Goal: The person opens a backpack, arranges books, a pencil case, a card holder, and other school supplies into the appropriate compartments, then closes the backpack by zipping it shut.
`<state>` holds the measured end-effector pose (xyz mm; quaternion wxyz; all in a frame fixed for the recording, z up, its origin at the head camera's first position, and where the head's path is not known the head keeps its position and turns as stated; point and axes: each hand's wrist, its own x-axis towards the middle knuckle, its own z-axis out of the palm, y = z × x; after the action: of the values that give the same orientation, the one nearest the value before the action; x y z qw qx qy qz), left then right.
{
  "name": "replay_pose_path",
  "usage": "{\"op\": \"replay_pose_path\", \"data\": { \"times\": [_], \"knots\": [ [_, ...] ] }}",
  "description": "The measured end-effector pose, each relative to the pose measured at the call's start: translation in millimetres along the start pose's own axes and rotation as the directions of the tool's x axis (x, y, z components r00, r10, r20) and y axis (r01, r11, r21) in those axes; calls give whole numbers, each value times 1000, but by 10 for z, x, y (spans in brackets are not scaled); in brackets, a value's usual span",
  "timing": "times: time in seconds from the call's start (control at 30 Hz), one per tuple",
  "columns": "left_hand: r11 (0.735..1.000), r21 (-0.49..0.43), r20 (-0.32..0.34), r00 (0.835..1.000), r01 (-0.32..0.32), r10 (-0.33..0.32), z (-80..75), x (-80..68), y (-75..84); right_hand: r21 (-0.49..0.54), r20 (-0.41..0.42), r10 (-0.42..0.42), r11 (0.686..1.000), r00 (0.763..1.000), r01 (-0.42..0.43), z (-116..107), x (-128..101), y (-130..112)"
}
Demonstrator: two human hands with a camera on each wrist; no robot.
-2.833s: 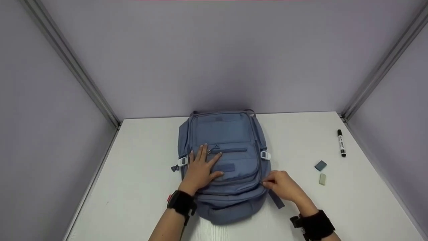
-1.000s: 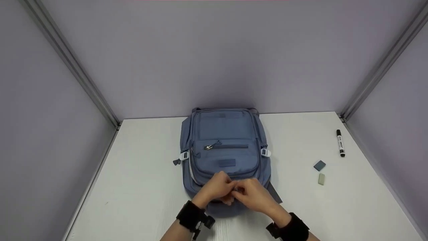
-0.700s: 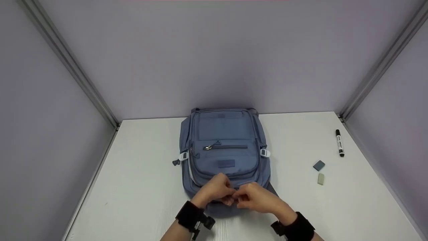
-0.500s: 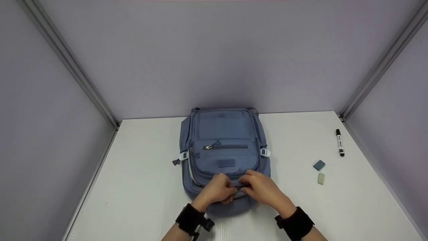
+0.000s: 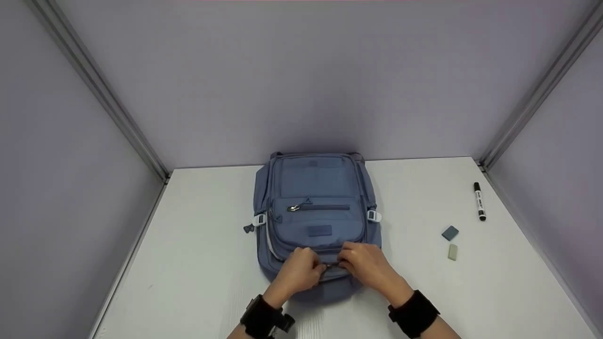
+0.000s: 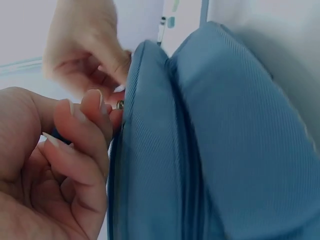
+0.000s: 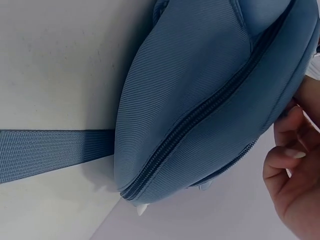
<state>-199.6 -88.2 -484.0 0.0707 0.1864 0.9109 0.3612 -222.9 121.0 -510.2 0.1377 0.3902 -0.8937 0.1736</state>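
Observation:
A blue backpack (image 5: 314, 207) lies flat on the white table (image 5: 198, 245), its front pocket facing up. Both hands meet at the middle of its near end. My left hand (image 5: 319, 269) has its fingers curled and pinches a small metal zipper pull (image 6: 120, 104) at the seam. My right hand (image 5: 344, 263) faces it, fingers curled and pinching at the same zipper line. In the left wrist view the right hand (image 6: 85, 50) sits just beyond the left fingers (image 6: 95, 112). In the right wrist view the backpack (image 7: 200, 100) shows a closed zipper; what the right fingers (image 7: 290, 165) hold is hidden.
On the right of the table lie a black marker (image 5: 479, 201), a small blue eraser (image 5: 450, 232) and a pale green eraser (image 5: 452, 252). A loose backpack strap (image 7: 50, 152) lies on the table by the bag. Grey walls enclose the table on three sides.
The left hand left the front pocket and the right hand left the bag's right side. Both came together at the near end and have since edged slightly up onto the zipper line.

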Motion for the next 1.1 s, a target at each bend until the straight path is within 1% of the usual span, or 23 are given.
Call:
{"op": "replay_pose_path", "data": {
  "times": [0.17,0.33,0.47,0.6,0.7,0.8,0.9,1.0,1.1],
  "knots": [
    [999,25,-3,1000,-21,21,-158,-85,-118,1,-29,-29,1000,999,29,-3,-9,27],
    [999,37,6,999,-38,38,-398,-166,-267,19,-40,-39,999,998,39,2,-31,55],
    [999,13,25,999,-41,41,-540,-222,-388,34,-27,-39,999,999,40,-12,-29,66],
    [1000,-13,14,999,-28,28,-615,-269,-497,20,12,-24,1000,1000,23,-56,9,50],
    [999,-30,0,1000,-25,25,-631,-307,-539,-12,52,-12,1000,999,12,-81,45,14],
    [999,-28,-17,999,-31,30,-592,-332,-539,-54,84,-14,998,996,19,-69,93,-44],
    [999,29,-48,999,-21,22,-525,-344,-516,-89,91,-39,995,995,47,-17,159,-118],
    [996,94,-89,996,9,0,-460,-352,-502,-109,84,-78,990,993,87,65,240,-198],
    [992,126,-117,993,25,-10,-416,-358,-498,-142,64,-116,982,991,124,149,330,-275]
  ]
}}
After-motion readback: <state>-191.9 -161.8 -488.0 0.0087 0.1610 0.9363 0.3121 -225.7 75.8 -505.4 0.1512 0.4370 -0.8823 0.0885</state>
